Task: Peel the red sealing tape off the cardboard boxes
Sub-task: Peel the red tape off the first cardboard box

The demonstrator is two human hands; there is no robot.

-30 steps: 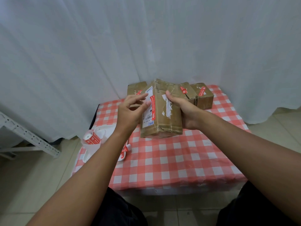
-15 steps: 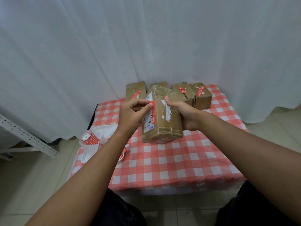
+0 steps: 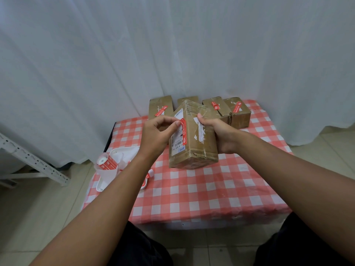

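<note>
A brown cardboard box (image 3: 197, 150) is held tilted above the checked table. My right hand (image 3: 221, 134) grips its right side, thumb on the top face. A strip of red sealing tape (image 3: 184, 131) runs down the box beside a white shipping label. My left hand (image 3: 159, 135) pinches the upper end of that strip between thumb and forefinger, and that end curls up off the cardboard. Three more boxes stand at the back, each with red tape: one at the left (image 3: 160, 108) and two at the right (image 3: 216, 108) (image 3: 239, 112).
A fourth box (image 3: 187, 99) peeks out behind the held one. A white tray (image 3: 115, 156) with a roll of red tape (image 3: 106, 164) overhangs the table's left edge. White curtains hang behind. A metal rack leg (image 3: 32, 162) stands on the floor at left.
The box has come a little lower and closer to me. My left fingers have closed on the upper end of the red tape, which has lifted off the box.
</note>
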